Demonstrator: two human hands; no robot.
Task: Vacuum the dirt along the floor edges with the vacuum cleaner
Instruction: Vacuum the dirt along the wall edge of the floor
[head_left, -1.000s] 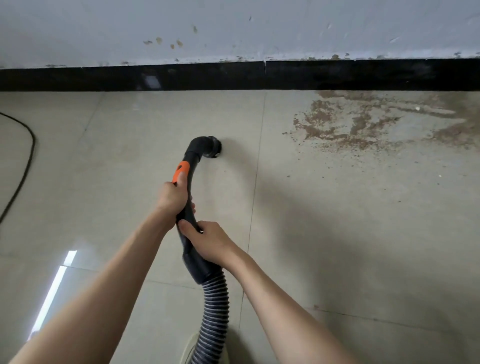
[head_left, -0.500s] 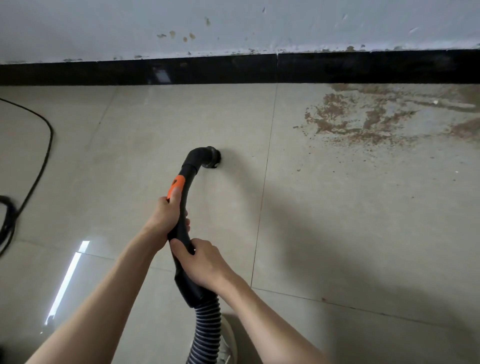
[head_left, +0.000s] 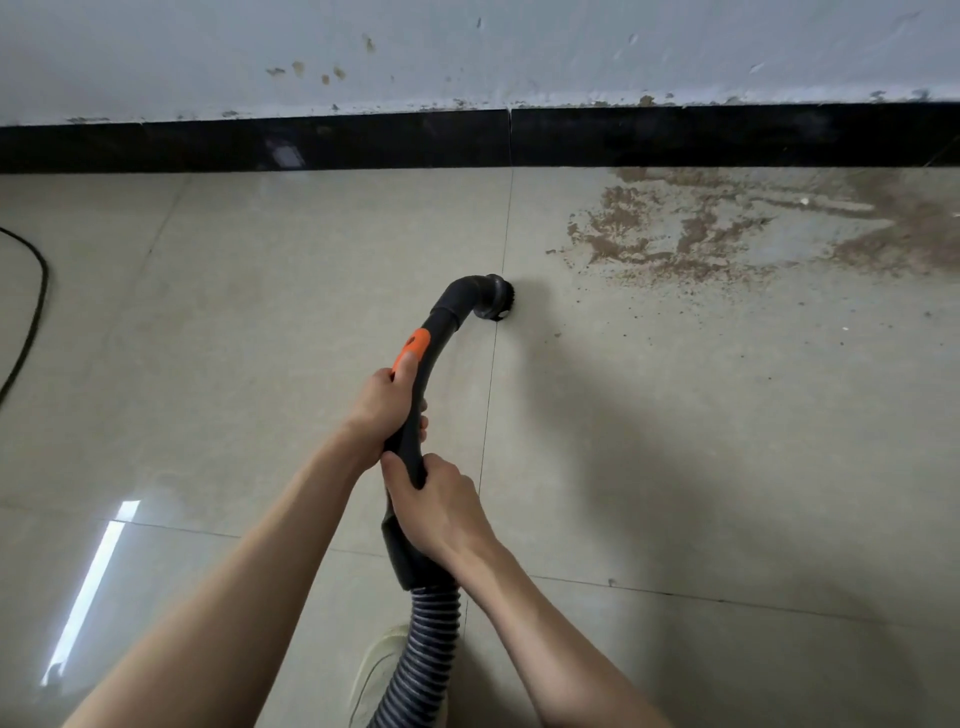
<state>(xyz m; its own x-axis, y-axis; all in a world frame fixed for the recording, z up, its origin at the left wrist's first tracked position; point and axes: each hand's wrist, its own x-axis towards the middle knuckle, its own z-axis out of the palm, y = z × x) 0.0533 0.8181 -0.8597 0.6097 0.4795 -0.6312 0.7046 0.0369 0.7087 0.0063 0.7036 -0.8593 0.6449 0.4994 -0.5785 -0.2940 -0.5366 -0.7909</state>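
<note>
I hold a black curved vacuum handle with an orange slider. My left hand grips it just below the orange part, thumb on the slider. My right hand grips the handle lower down, above the ribbed grey hose. The round brush nozzle sits on the beige tile floor, at the left fringe of a brown dirt patch. The dirt spreads rightward along the black skirting.
A black cable curves over the floor at the far left. A pale shoe shows under the hose at the bottom. The white wall above the skirting is stained and chipped.
The nozzle has moved to the right across the tile joint and now lies close to the dirt patch. Both hands kept their grip on the handle.
</note>
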